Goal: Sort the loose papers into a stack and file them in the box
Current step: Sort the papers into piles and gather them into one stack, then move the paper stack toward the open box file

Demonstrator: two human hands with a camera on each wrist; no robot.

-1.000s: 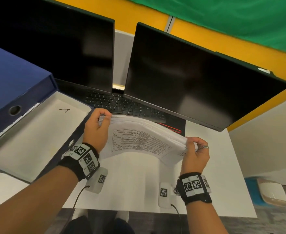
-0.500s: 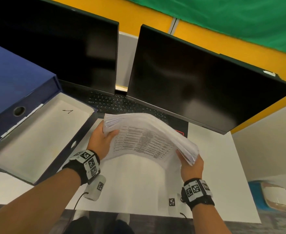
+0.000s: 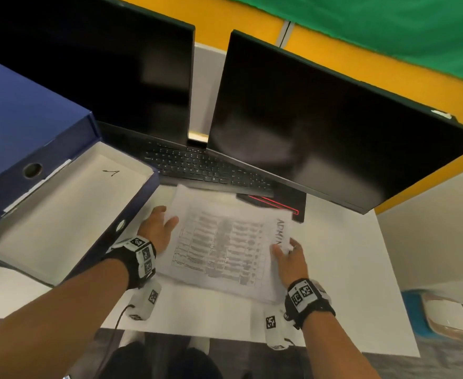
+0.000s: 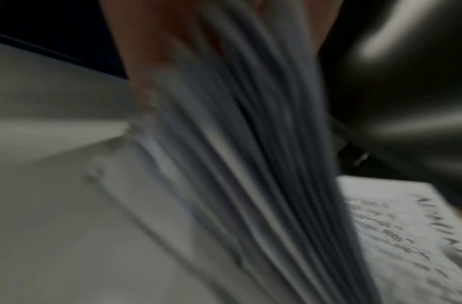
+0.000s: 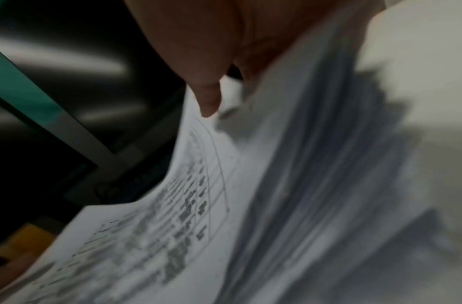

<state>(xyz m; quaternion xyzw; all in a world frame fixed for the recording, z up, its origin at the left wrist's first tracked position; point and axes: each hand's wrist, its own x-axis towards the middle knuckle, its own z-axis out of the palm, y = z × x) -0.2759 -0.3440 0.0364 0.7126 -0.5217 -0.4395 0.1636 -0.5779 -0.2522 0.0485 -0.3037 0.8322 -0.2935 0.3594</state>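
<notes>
Thick, fanned stack of printed papers (image 3: pixel 224 242) on the white desk (image 3: pixel 348 269): left hand (image 3: pixel 157 228) grips its nine-o'clock edge, right hand (image 3: pixel 289 258) pinches three o'clock.

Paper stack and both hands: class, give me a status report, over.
Left hand and right hand grip opposite edges of the white printed paper stack. Stack over the white desk, not filed. Open blue file box left, unobstructed.

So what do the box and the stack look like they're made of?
Box: looks like stiff card, with a dark blue matt covering outside and a plain off-white lining; thin straight walls suggest board.
Stack: thin white printed paper; the wrist views show many sheet edges fanned apart.
</notes>
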